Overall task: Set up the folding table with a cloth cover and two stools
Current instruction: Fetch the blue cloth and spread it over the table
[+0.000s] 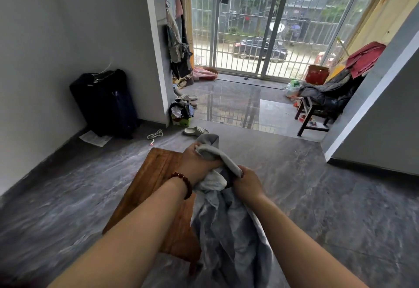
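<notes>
A brown wooden folding table (149, 181) stands low on the grey floor in front of me, its top partly hidden by my arms. I hold a bunched grey cloth (229, 231) above the table's right side. My left hand (197, 163), with a red bead bracelet at the wrist, grips the cloth's upper fold. My right hand (246, 182) grips the same fold just to the right. The rest of the cloth hangs down between my forearms. No stool next to the table is in view.
A black suitcase (104, 104) stands against the left wall, with a paper and a cable on the floor beside it. A slipper (196, 131) and a pile of clothes lie by the pillar. A dark wooden chair (315, 115) heaped with clothes sits at the right near the balcony doors.
</notes>
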Action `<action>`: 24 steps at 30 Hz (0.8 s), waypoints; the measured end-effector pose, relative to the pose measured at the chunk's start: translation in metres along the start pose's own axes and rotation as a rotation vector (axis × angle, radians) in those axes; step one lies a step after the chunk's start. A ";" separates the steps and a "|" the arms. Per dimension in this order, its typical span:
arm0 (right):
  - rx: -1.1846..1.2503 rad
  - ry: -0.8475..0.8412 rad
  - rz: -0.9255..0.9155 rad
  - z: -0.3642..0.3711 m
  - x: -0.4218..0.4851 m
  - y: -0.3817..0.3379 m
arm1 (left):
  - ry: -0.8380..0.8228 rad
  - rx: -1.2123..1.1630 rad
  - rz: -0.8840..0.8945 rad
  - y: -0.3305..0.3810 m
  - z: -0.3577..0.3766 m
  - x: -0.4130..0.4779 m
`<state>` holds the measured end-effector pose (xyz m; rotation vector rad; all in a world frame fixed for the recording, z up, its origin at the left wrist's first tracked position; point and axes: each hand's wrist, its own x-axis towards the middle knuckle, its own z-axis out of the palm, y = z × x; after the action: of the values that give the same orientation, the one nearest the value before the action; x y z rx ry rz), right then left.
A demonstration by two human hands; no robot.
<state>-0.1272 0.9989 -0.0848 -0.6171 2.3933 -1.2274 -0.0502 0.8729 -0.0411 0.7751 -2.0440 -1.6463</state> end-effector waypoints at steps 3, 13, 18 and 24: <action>0.036 0.002 -0.049 0.031 -0.017 -0.027 | -0.031 0.025 0.031 -0.005 -0.046 -0.012; 0.098 0.041 -0.154 0.119 -0.054 -0.093 | 0.032 0.001 0.034 -0.040 -0.156 -0.038; 0.178 0.015 -0.161 0.153 -0.060 -0.121 | 0.089 -0.085 0.089 -0.043 -0.197 -0.050; 0.243 -0.011 -0.182 0.183 -0.051 -0.151 | 0.166 -0.121 0.064 -0.052 -0.237 -0.046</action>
<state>0.0409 0.8274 -0.0531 -0.7733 2.1705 -1.5575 0.1412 0.7167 -0.0371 0.7686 -1.8189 -1.5977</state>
